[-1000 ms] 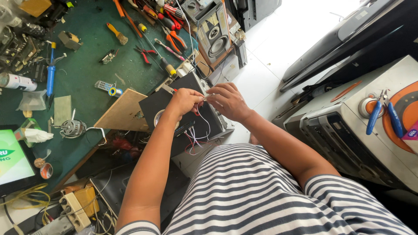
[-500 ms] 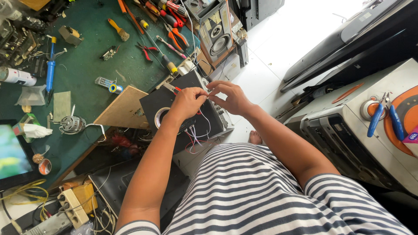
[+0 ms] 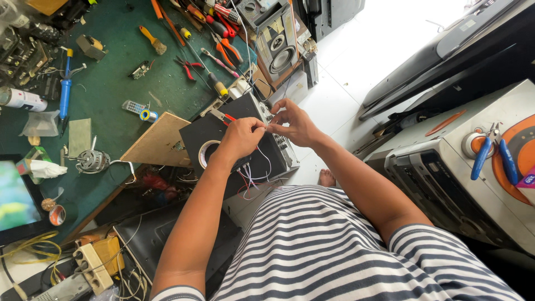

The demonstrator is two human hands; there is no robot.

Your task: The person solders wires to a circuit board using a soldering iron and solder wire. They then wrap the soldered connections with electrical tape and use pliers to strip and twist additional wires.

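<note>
My left hand (image 3: pixel 241 137) and my right hand (image 3: pixel 291 123) meet over a black electronic unit (image 3: pixel 267 153) at the edge of the green workbench. Both pinch thin wires (image 3: pixel 253 173) between thumb and fingers; the white and red strands hang down from my hands in front of the unit. A roll of tape (image 3: pixel 205 151) lies on the unit's black top, just left of my left wrist. Red-handled cutters (image 3: pixel 224 116) rest on that top behind my left hand.
The green workbench (image 3: pixel 111 95) holds several pliers, screwdrivers, a small motor (image 3: pixel 93 161), a blue soldering tool (image 3: pixel 65 92) and a wooden board (image 3: pixel 159 142). A speaker box (image 3: pixel 277 42) stands at the back. A grey stereo (image 3: pixel 462 167) with blue pliers (image 3: pixel 493 153) sits on the right.
Both hands stayed together over the black unit, shifting only slightly as the fingers worked the wires. The view drifted a little.
</note>
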